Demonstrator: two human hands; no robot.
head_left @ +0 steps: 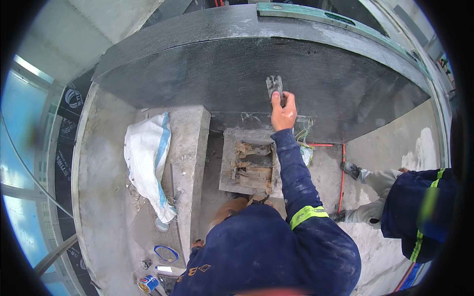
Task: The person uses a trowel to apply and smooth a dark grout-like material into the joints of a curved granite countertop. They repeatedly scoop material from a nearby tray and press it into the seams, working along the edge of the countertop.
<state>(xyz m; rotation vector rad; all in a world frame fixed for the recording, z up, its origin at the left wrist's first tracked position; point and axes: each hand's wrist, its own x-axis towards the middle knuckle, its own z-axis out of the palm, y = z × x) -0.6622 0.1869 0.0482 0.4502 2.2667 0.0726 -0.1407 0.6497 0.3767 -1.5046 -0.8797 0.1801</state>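
My right hand (283, 114) reaches out at the end of a navy sleeve with a yellow-green band. Its fingers and thumb are closed on a small flat putty knife (274, 85), whose wide grey end is smeared and points away from me. Behind it stands the vertical face of a long dark stone slab (217, 74); whether the blade touches it I cannot tell. Only a bit of my left hand (197, 243) shows, low beside my body, and its fingers are mostly hidden.
A green spirit level (340, 19) lies along the slab's top. A white woven sack (148, 158) rests on the concrete ledge at left, with a can (147, 283) nearby. Below my arm stands a broken-topped concrete block (229, 167). A co-worker (414, 207) is at right, near red pipes (342, 172).
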